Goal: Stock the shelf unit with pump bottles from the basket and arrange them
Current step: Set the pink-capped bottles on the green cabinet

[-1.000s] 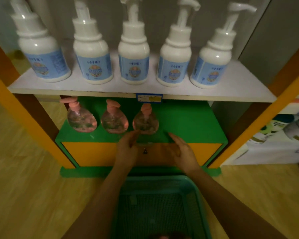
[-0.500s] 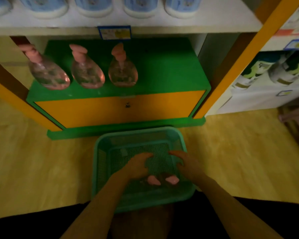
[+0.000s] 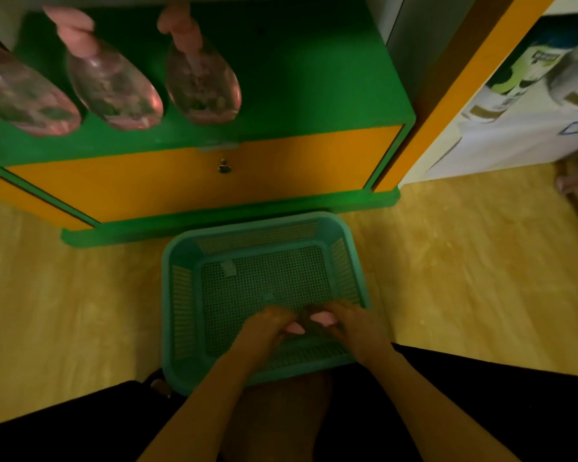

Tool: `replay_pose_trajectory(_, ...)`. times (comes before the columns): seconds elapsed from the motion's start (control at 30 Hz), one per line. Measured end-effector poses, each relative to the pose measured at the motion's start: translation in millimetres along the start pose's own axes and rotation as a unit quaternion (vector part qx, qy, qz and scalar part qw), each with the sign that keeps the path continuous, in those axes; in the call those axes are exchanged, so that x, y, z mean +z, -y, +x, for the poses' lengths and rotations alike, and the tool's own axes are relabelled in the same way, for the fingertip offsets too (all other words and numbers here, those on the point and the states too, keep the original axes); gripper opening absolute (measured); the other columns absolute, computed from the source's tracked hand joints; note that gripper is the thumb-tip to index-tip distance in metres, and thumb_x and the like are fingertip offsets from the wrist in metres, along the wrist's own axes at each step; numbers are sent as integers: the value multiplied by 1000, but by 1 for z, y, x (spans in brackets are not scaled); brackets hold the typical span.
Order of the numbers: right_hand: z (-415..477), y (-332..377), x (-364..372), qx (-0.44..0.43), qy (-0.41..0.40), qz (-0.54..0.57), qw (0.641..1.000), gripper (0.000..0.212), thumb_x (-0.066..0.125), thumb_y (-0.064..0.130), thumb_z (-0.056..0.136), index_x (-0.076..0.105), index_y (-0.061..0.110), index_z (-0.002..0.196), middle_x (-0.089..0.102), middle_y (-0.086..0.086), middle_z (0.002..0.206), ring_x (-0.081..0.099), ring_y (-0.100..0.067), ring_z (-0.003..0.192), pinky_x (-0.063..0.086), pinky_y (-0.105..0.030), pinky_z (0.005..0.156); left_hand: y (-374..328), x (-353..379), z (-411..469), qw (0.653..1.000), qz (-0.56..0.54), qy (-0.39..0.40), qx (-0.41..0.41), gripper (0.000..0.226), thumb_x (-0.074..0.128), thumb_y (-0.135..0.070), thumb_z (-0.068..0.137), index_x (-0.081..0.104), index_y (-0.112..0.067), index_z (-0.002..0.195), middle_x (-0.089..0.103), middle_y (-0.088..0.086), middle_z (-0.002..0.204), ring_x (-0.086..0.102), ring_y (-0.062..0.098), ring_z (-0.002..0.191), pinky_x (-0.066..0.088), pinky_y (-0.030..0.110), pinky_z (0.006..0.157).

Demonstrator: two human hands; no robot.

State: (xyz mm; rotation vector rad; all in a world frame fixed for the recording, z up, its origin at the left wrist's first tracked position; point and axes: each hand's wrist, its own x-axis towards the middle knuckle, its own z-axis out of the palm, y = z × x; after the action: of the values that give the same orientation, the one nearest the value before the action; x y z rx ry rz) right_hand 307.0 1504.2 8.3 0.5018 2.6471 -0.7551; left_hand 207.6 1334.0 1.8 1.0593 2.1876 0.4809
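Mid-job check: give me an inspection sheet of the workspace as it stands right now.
Surface: green shelf above an orange drawer front; wooden floor.
Job's things: three pump bottles on the shelf's left part; teal basket on the floor, two pink pump heads showing between the hands.
Clutter: nothing seen.
Grippers: left hand and right hand in the basket, closing on the bottles; firm grip unclear.
Cables: nothing seen.
Surroundings: neighbouring white shelf with bottles at right.
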Motion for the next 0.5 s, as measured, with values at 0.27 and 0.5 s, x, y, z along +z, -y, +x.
replay_pose_trajectory(0.27, 20, 23, -45, -6, 7, 88, 996, 26, 60, 28, 83, 59, 16, 106, 64, -3, 110, 60, -18, 100, 50, -36, 91, -14, -63, -8, 997, -39, -69, -10, 17, 52, -25, 88, 61, -16, 100, 64, 2, 106, 58, 14, 99, 48, 29, 89)
replay_pose_trajectory(0.5, 14, 63, -137, -118, -32, 72, 990, 31, 51, 43, 85, 63, 20, 103, 67, 0, 98, 61, -13, 89, 53, -37, 82, -32, -160, -35, 991, 30, -129, 17, 26, 57, -29, 85, 61, -16, 108, 66, 5, 108, 61, 21, 100, 47, 34, 87)
